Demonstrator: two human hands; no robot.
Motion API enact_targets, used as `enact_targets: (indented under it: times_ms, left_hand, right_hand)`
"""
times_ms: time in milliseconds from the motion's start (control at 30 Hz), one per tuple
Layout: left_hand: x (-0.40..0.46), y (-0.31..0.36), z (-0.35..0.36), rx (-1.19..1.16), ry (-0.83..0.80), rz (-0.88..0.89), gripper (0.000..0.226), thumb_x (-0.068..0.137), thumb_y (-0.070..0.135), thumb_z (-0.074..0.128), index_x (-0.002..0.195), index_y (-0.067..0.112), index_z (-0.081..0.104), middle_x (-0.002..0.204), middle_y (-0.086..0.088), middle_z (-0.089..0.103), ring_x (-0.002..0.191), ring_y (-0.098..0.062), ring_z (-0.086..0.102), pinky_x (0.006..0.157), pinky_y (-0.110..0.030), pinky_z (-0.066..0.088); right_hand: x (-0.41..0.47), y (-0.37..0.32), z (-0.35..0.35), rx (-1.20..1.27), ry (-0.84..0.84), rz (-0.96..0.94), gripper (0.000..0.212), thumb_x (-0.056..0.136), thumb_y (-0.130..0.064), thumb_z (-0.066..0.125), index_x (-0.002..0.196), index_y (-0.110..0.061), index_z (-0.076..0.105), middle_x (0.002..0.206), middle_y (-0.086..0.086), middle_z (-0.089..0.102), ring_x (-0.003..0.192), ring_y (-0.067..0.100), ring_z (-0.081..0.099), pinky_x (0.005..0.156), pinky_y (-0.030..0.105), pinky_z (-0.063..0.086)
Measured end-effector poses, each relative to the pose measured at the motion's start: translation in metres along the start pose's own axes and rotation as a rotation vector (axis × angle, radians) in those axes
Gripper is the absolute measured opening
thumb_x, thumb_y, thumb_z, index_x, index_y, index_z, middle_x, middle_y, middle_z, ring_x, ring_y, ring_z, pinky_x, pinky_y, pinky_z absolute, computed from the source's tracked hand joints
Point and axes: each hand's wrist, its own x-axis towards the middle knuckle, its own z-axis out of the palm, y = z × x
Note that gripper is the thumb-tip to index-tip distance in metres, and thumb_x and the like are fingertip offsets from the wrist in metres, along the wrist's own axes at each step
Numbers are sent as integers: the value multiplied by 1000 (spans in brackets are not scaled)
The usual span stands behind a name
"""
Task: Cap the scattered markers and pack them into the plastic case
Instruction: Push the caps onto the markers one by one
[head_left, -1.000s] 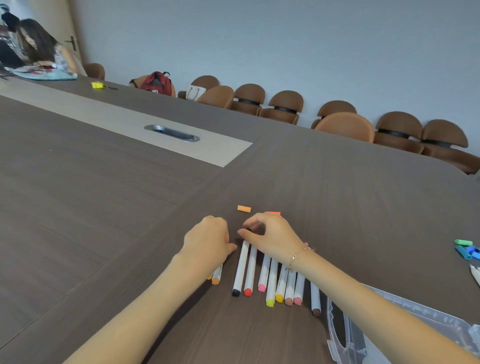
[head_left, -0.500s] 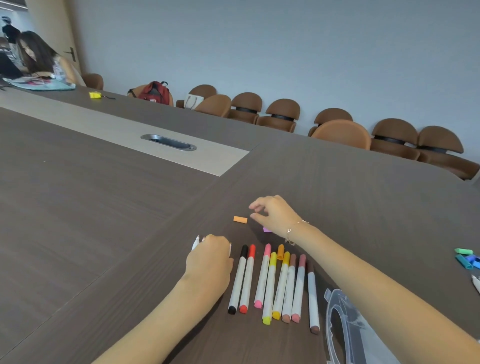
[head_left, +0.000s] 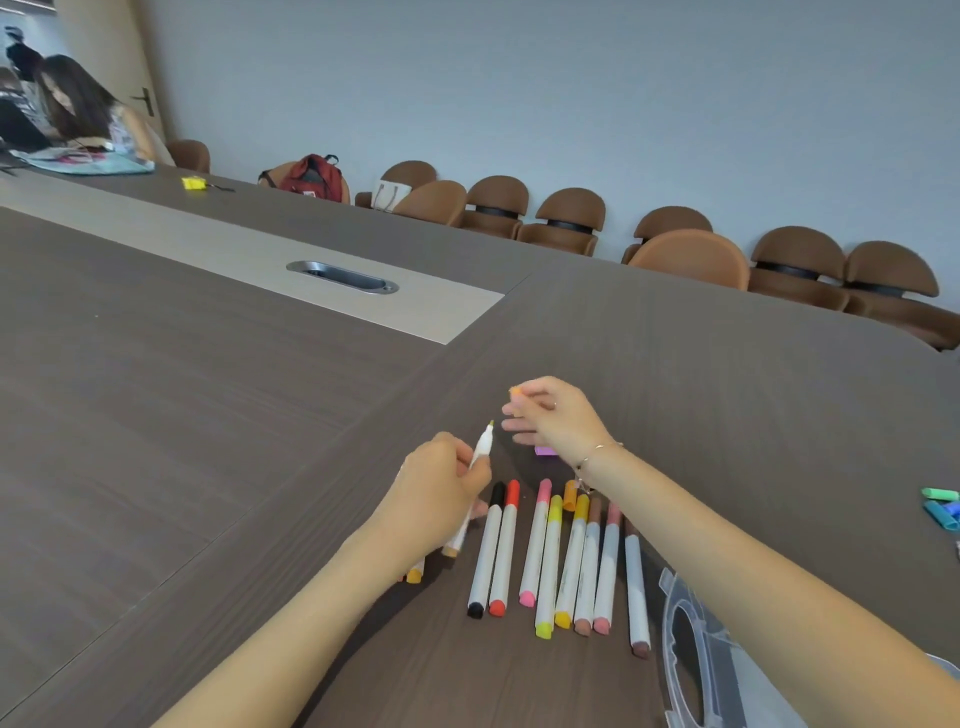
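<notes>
You face a dark wood-grain table (head_left: 156, 415) filling most of the frame, with a pale strip (head_left: 234, 254) running from the left edge toward the centre. In that strip sits a metal cable slot (head_left: 343, 277). Along the grey wall (head_left: 571, 78) at the top you see a row of brown chairs (head_left: 795, 265) stretching to the right edge. A red backpack (head_left: 311, 176) rests on a chair, upper centre-left, and a white bag (head_left: 389, 195) on the chair beside it. A small yellow object (head_left: 194, 183) lies on the table, upper left. In the upper left corner a person (head_left: 78, 104) sits bent over papers (head_left: 88, 163), with a door handle (head_left: 145, 100) just behind
</notes>
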Motion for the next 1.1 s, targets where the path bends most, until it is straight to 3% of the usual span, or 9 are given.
enact_targets:
  times_ms: [100, 200, 300, 500, 833, 933, 1100]
  left_hand:
    - [-1, 8, 0, -169, -115, -49, 17, 99, 28, 44, 92, 17, 55, 81, -4, 72, 74, -11, 68, 86, -34, 55]
    - [-3, 16, -2, -363, -160, -101, 15, 97, 22, 49, 98, 13, 62, 95, -9, 71, 86, -19, 69, 83, -30, 57]
    - [-4, 15, -4, -403, -182, -119, 22, 94, 19, 54, 110, 8, 64, 97, -8, 72, 88, -19, 70, 76, -23, 58]
    - [-3, 13, -1, -433, -179, -121, 23, 92, 19, 58, 109, 8, 67, 93, -8, 73, 83, -17, 70, 68, -19, 58]
    - [-5, 9, 2, -669, -125, -203, 19, 88, 12, 63, 103, 3, 70, 92, -13, 73, 79, -18, 71, 75, -29, 59]
    - [-6, 9, 2, -744, -110, -244, 17, 86, 7, 64, 100, 0, 70, 90, -16, 73, 74, -18, 69, 71, -28, 60]
    - [-6, 10, -4, -700, -98, -208, 15, 85, 8, 66, 96, 0, 72, 87, -15, 73, 73, -18, 70, 66, -26, 60]
  right_hand:
    - [-23, -12, -8, 407, -81, 183, 24, 97, -16, 50, 117, -2, 52, 106, 14, 69, 87, 20, 72, 64, 25, 58]
    - [-37, -15, -12, 538, -119, 195, 25, 97, -13, 49, 123, -9, 50, 104, 14, 70, 87, 23, 72, 66, 28, 58]
    - [-44, -17, -13, 520, -135, 165, 27, 98, -14, 47, 124, -10, 51, 105, 13, 71, 91, 23, 71, 71, 28, 59]
    - [-49, -19, -11, 392, -118, 113, 25, 96, -15, 51, 121, -12, 54, 103, 11, 71, 88, 19, 72, 71, 25, 58]
    - [-55, -16, -1, 174, -58, 10, 23, 92, -20, 58, 112, -10, 61, 98, 9, 72, 81, 17, 73, 68, 26, 59]
    - [-57, -17, 3, 207, -24, 8, 19, 92, -17, 60, 108, -8, 62, 93, 12, 73, 76, 17, 73, 62, 24, 58]
    - [-54, -18, 6, 204, -24, 8, 16, 91, -16, 61, 104, -7, 64, 93, 13, 72, 75, 18, 73, 64, 27, 59]
